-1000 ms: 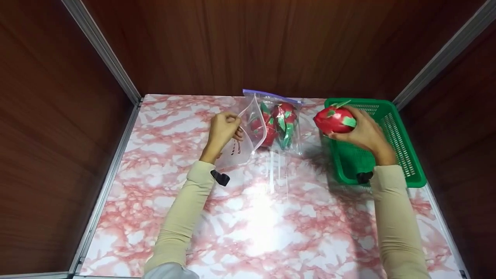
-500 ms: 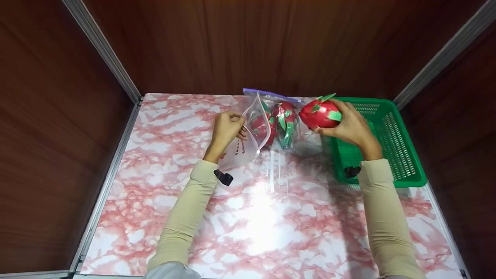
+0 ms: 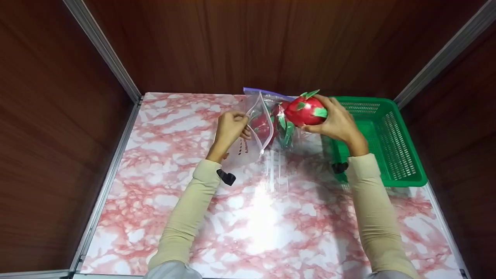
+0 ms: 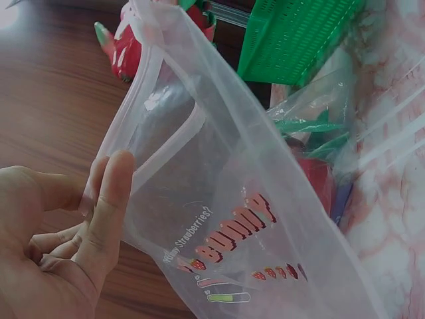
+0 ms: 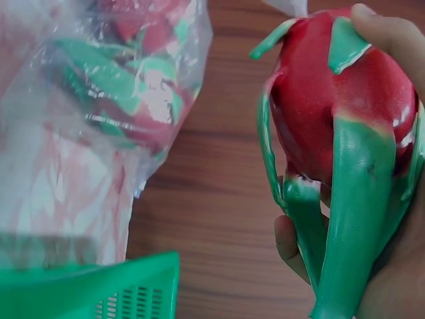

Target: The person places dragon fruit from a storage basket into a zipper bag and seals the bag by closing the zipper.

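Observation:
My left hand pinches the rim of a frosted zip bag between thumb and fingers. Its white-edged mouth gapes to the right, and the left wrist view shows "BUNNY" lettering on its side. In my right hand is a red dragon fruit with green leaf-like scales, held above the table to the right of the bag's mouth. The right wrist view shows the fingers wrapped around the dragon fruit. Behind the frosted bag lies a clear bag with a purple zip, dragon fruits inside it.
A green perforated basket stands at the back right, beneath and beside the right forearm. Dark wooden panels wall the back and both sides. The table has a red-and-white marbled surface.
My right hand has carried the dragon fruit left, from over the basket to near the bag's mouth. My left hand and the frosted bag have shifted slightly right.

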{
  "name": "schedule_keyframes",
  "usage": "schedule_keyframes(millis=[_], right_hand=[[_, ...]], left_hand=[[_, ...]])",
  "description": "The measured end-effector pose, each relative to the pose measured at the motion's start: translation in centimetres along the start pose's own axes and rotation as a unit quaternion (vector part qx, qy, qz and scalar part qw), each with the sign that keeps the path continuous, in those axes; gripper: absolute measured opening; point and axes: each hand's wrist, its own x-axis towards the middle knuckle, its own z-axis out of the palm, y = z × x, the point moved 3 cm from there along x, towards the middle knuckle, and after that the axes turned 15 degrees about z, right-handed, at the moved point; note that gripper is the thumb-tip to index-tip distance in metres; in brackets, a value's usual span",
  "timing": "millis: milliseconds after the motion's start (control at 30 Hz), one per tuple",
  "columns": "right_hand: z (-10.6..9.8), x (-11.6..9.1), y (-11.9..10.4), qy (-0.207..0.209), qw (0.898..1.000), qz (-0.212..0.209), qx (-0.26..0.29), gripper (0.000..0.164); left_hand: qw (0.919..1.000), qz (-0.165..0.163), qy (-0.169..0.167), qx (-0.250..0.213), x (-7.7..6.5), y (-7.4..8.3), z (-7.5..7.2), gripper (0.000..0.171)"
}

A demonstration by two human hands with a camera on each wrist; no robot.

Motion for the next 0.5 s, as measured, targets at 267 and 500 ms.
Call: schedule_keyframes(millis=[267, 500], right_hand=[[0.7, -0.1, -1.8, -0.002, 1.0, -0.026, -0.007, 0.099], [1.5, -0.3, -3.0, -0.009, 0.999, -0.038, -0.017, 0.1]], left_hand=[[0.9999, -0.007, -0.005, 0.005, -0.1, 0.2, 0.5, 0.025], [0.9997, -0.009, -0.02, 0.006, -0.2, 0.2, 0.9, 0.03]])
